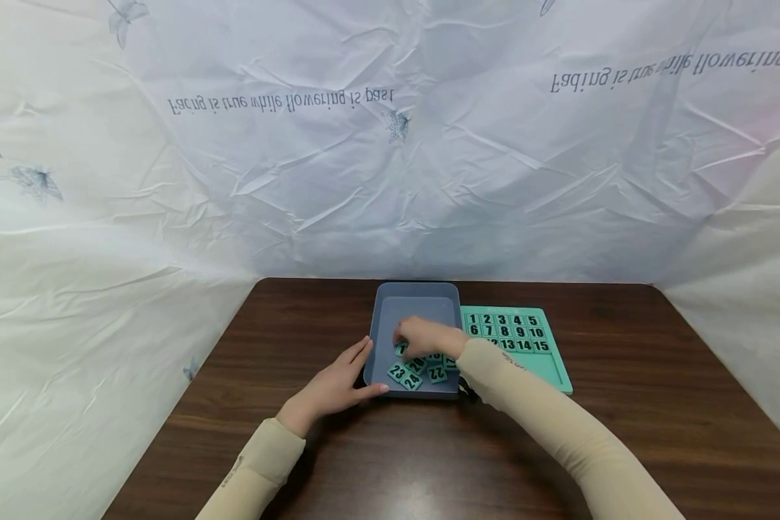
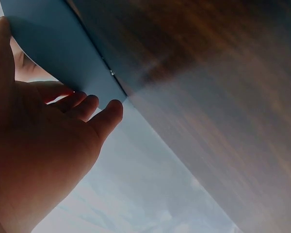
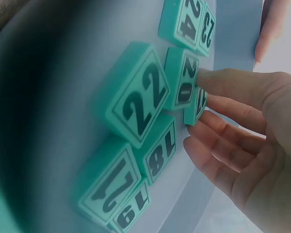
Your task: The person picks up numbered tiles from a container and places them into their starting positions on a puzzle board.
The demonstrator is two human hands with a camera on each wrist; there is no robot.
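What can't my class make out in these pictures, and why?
- Head view: start of the third row on the number board, hidden by the right sleeve.
- Head view: dark thing beside the tray, mostly covered by that sleeve.
- Head view: print on the left sleeve, too small to read.
- Right wrist view: part of one tile, covered by the right hand.
- Left wrist view: tray's inside, behind its wall.

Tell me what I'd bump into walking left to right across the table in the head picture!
Long beige fabric left sleeve → bare left hand → blue-grey rectangular plastic-looking tray → mint-green rectangular numbered board.
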